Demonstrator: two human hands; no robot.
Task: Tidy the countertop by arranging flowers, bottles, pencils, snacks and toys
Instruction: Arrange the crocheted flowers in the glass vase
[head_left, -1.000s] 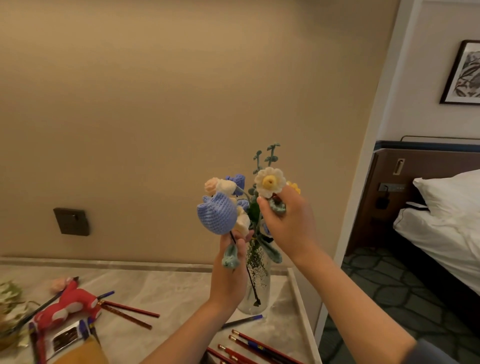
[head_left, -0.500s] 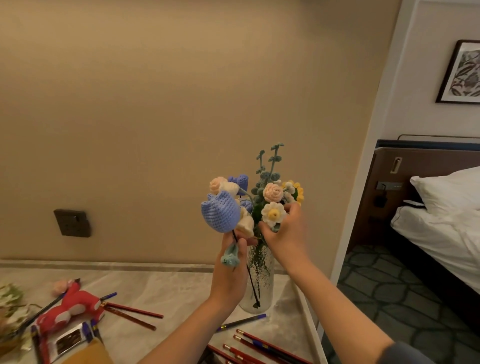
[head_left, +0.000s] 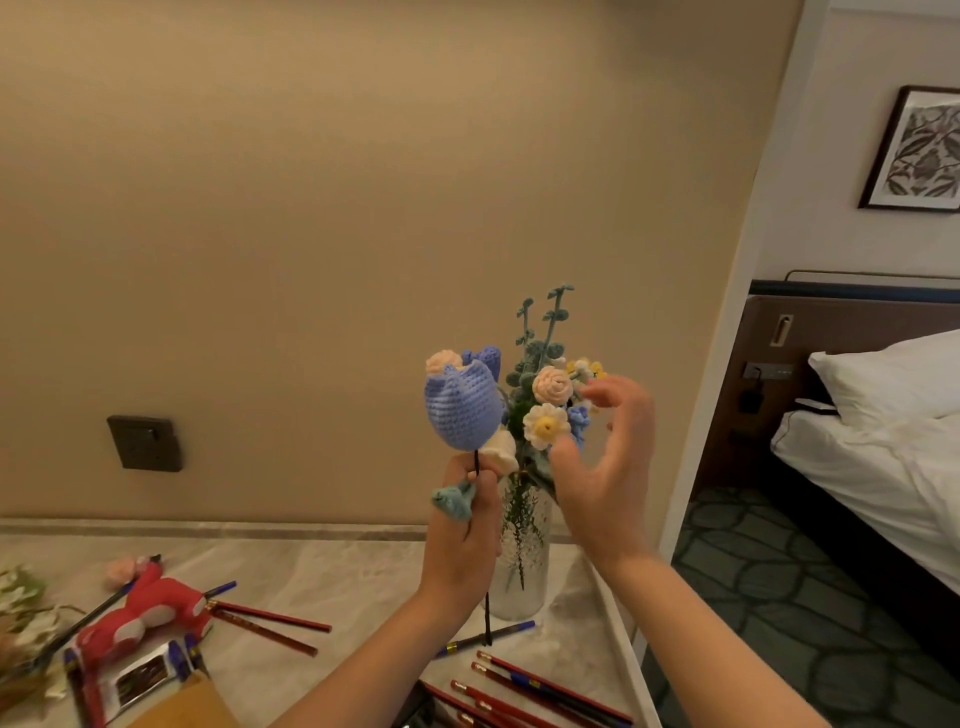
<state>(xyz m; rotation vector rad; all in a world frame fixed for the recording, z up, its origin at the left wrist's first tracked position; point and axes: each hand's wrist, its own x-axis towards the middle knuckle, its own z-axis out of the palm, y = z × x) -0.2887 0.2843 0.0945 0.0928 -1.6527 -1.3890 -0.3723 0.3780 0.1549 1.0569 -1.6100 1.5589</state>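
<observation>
Crochet tulip (head_left: 462, 410), stem pinched in my left hand (head_left: 460, 540). My right hand (head_left: 608, 467) has fingers spread beside the vase's (head_left: 522, 577) flowers (head_left: 551, 387)

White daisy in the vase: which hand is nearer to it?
Right. The right hand is open just right of the white daisy, thumb tip beside it. The left hand sits lower left, gripping the blue tulip by its stem.

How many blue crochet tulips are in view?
2. One tulip is held by its stem in the left hand; the other tulip stands behind it in the vase. More may be hidden.
</observation>
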